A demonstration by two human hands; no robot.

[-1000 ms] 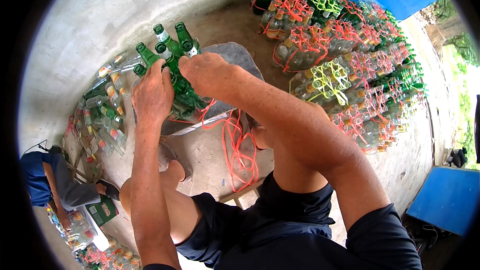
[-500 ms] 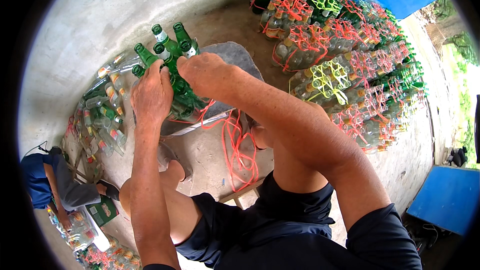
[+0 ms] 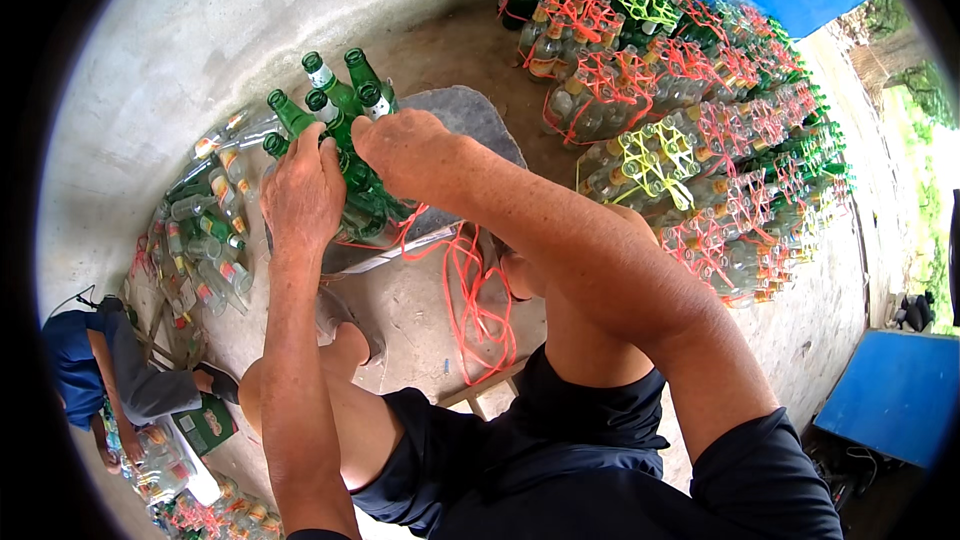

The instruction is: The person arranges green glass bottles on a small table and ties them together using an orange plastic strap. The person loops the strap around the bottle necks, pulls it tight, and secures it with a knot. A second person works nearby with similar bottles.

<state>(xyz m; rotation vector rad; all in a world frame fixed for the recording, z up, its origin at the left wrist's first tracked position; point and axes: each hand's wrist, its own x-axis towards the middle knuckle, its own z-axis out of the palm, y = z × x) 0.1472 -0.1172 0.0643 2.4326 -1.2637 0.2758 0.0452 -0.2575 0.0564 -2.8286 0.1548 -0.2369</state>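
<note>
A cluster of green glass bottles (image 3: pixel 339 88) stands upright on a dark flat stand in front of me, necks up. My left hand (image 3: pixel 303 187) is closed at the near left side of the necks, its fingertips mostly hidden. At the right side of the necks, my right hand (image 3: pixel 408 148) is closed in a fist-like grip, knuckles up. What either hand pinches is out of sight behind the fingers. Red plastic strap (image 3: pixel 470 280) runs from the base of the cluster and hangs in loose loops over the stand's near edge.
Many clear and green bottles tied with red and yellow strap (image 3: pixel 655 162) stand in rows at the right. Loose bottles (image 3: pixel 215 230) lie along the wall at the left. Another person (image 3: pixel 130 365) sits at the lower left beside more bottles. Blue panels (image 3: pixel 890 395) stand at the right.
Both my hands stay at the bottle necks, with only a very slight shift. At the lower left, the other person's hands have moved a little.
</note>
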